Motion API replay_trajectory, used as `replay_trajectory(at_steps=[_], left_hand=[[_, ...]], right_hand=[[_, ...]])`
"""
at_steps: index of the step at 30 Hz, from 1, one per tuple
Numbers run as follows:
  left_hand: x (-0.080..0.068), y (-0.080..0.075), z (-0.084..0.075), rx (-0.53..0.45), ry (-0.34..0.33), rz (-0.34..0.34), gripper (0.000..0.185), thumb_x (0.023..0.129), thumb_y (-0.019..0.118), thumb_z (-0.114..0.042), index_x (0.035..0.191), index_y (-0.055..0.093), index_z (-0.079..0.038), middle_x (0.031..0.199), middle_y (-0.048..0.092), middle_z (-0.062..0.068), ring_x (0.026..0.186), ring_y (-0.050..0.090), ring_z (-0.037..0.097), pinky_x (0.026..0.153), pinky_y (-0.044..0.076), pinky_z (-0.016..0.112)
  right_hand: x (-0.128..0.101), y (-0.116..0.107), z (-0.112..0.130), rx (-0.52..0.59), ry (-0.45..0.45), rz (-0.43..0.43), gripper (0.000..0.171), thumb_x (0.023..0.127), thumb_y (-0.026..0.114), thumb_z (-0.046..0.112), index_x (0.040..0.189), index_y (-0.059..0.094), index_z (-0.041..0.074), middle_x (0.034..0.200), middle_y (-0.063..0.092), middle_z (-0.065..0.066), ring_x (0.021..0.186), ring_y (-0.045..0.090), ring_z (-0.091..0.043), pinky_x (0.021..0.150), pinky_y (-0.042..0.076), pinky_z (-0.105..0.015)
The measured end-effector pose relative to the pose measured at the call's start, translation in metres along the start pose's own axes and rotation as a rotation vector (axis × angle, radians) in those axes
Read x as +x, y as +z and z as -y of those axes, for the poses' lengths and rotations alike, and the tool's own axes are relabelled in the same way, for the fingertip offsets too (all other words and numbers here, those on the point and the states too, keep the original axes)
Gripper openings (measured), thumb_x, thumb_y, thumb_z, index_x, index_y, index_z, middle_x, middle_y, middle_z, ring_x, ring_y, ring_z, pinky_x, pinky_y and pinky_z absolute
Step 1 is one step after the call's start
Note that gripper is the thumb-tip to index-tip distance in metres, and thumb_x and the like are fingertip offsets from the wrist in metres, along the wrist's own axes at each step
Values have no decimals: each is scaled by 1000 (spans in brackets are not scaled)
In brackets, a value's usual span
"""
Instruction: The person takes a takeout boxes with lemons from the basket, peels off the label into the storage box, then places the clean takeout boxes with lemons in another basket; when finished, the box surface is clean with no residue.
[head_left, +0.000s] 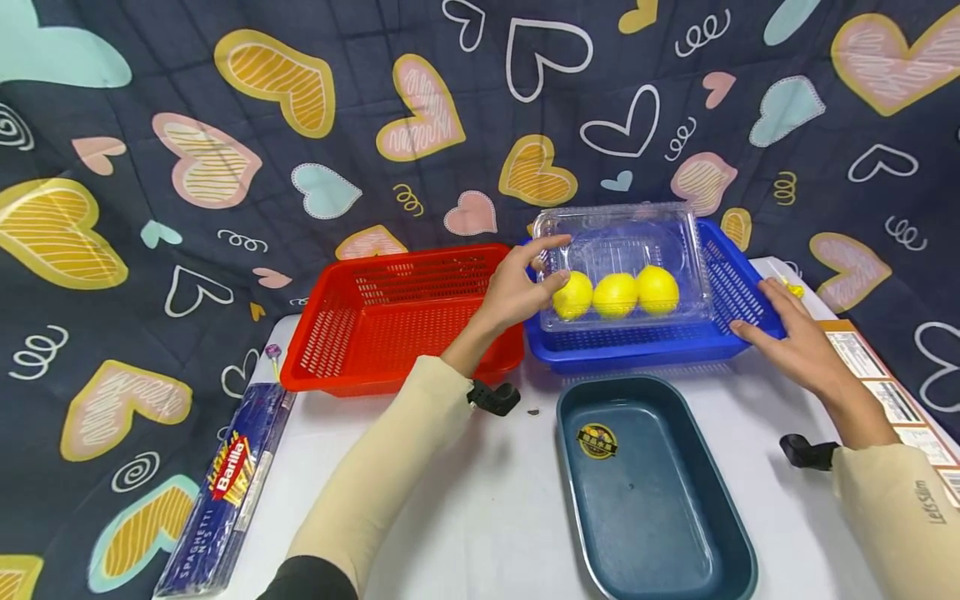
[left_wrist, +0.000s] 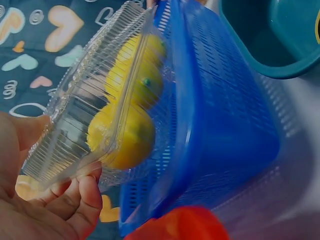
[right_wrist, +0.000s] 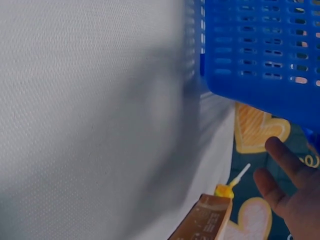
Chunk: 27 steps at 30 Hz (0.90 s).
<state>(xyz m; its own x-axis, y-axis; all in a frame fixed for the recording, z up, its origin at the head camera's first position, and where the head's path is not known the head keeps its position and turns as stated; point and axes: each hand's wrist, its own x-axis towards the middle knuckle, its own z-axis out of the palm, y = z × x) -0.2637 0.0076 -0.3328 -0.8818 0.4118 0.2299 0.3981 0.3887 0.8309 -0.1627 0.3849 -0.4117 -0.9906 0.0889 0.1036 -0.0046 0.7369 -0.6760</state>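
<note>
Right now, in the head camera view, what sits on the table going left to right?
Spaghetti packet → red basket → blue basket holding the clear lemon box, gripped by the left hand → right hand → cardboard box.

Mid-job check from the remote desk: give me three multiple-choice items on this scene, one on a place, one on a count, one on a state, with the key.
1. Where does the clear clamshell box sit?
A. in the red basket
B. in the blue basket
C. in the teal tray

2. How many lemons are in the box?
A. two
B. three
C. five

3. What is the left hand doing?
A. gripping the box's left end
B. lying flat on the table
C. holding the spaghetti pack

Key:
1 B, the box rests inside the blue basket, while the red basket beside it holds nothing visible.
2 B, three yellow fruits show in a row through the plastic.
3 A, thumb and fingers close round the box's edge, clearest in the left wrist view; the right hand rests on the blue basket's right rim.
</note>
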Motion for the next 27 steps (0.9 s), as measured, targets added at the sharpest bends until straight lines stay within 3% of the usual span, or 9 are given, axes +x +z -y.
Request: replay_trajectory(at_steps=[3, 6, 13, 17, 20, 24, 27], left_hand=[[9, 7, 0, 64, 8, 8, 49, 96, 69, -24, 143, 59, -33, 133, 58, 5, 104, 56, 20, 65, 53, 28], [17, 13, -1, 122, 5, 15, 49, 97, 68, -27, 144, 57, -34, 130, 60, 6, 105, 55, 22, 66, 48, 28], [32, 23, -1, 188, -17, 40, 49, 97, 67, -27, 146, 57, -30, 85, 55, 5, 72, 52, 18, 50, 36, 23], [39, 29, 0, 220, -56, 41, 48, 97, 66, -29, 144, 58, -30, 68, 49, 1, 61, 49, 16, 49, 33, 23], [43, 33, 2, 242, -100, 42, 47, 97, 66, -30, 143, 59, -32, 73, 56, 0, 64, 53, 15, 55, 39, 25], [46, 40, 5, 249, -146, 53, 46, 97, 66, -31, 143, 59, -33, 103, 70, 1, 71, 60, 14, 71, 49, 30], [47, 43, 7, 229, -162, 63, 47, 97, 66, -31, 144, 58, -32, 112, 72, 4, 68, 66, 15, 75, 53, 32]], right_hand=[[0, -1, -1, 10, -5, -6, 87, 100, 55, 39, 162, 7, 0, 170, -2, -24, 155, 0, -52, 120, 4, -74], [1, -1, -1, 15, -7, -12, 87, 100, 56, 39, 162, 8, 0, 170, -1, -24, 156, 0, -52, 120, 4, -74], [1, 0, 0, 11, -3, -13, 87, 100, 56, 39, 162, 8, 0, 171, -1, -24, 156, 1, -51, 120, 4, -75], [1, 2, 1, 10, 8, -11, 88, 100, 56, 41, 162, 8, 1, 171, -1, -23, 156, 1, -51, 119, 5, -76], [1, 2, 2, 7, 20, -6, 88, 100, 55, 42, 163, 8, 2, 171, -1, -23, 156, 1, -52, 119, 6, -76], [1, 1, 1, 0, 28, -5, 88, 101, 54, 43, 163, 7, 3, 171, -1, -23, 155, 1, -52, 118, 7, -77], [1, 1, 0, 1, 23, -7, 87, 101, 54, 42, 163, 7, 3, 171, -1, -23, 156, 2, -51, 119, 7, -76]])
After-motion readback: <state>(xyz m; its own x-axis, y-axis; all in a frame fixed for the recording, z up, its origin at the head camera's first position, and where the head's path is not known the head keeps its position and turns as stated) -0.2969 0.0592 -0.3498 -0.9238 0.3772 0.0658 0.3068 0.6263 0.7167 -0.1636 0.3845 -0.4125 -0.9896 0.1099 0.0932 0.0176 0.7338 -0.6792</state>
